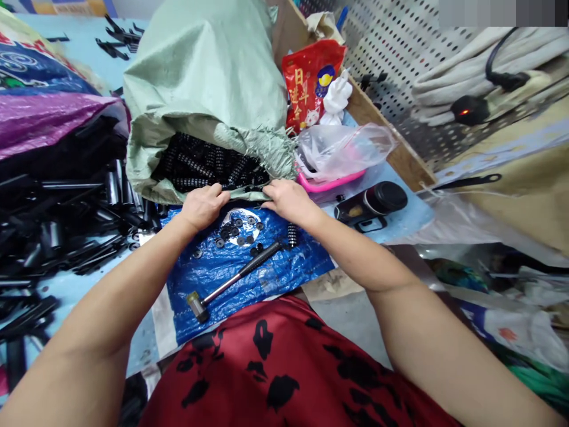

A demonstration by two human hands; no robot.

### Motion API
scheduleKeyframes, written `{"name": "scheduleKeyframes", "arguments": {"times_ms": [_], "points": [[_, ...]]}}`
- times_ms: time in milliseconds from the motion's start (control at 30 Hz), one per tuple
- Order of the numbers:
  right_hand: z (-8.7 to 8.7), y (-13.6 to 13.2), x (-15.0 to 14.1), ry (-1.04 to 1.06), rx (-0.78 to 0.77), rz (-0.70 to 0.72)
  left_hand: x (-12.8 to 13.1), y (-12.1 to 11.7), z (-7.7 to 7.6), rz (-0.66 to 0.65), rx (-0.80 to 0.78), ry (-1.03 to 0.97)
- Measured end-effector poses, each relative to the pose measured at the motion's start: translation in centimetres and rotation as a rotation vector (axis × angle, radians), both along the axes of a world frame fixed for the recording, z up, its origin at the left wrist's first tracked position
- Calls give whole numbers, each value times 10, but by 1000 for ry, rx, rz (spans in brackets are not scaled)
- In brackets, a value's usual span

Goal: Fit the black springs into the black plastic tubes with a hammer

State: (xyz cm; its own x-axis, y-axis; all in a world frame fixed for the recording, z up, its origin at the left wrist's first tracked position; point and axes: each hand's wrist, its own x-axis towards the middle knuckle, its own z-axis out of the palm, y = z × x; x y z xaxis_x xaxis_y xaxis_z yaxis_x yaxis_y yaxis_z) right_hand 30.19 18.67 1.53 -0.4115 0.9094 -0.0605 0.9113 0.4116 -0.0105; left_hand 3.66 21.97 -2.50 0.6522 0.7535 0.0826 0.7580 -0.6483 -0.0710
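A pale green woven sack (208,65) lies with its mouth toward me, full of black ridged cylindrical parts (200,163). My left hand (203,206) is closed on the lower left of the sack's rim. On the right of the same rim, my right hand (288,200) grips the edge, fingers curled over it. Below the hands spreads a blue plastic sheet (267,281). Small black discs (240,228) are scattered on it, and a mallet (235,280) rests there with its head to the lower left. One ridged cylinder (291,235) stands near my right wrist.
Many black tubular parts (89,207) heap on the left, partly under a purple sack (53,124). To the right are a black bottle (371,201), a pink tray (329,181) under clear plastic and a red packet (306,83). A wooden board (391,136) edges the table.
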Motion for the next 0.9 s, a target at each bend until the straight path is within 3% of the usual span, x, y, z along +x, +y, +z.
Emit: {"name": "scheduleKeyframes", "arguments": {"times_ms": [133, 267, 400, 567, 733, 900], "points": [[9, 20, 13, -12, -170, -14, -1, -4, -4, -32, -37, -25], [9, 19, 9, 86, -245, 13, 0, -11, -4, -38, -51, 39], [1, 11, -2, -57, -206, 1, 2, -14, 0, 5, -54, 47], [-9, 5, -12, -126, 3, 83, 8, -14, 3, 54, -38, -14], [-9, -2, -6, -183, -116, 130, 4, -28, 1, 61, -131, -37], [-5, -9, -14, 78, -121, 80, -24, -59, -12, 64, -146, -208]]}}
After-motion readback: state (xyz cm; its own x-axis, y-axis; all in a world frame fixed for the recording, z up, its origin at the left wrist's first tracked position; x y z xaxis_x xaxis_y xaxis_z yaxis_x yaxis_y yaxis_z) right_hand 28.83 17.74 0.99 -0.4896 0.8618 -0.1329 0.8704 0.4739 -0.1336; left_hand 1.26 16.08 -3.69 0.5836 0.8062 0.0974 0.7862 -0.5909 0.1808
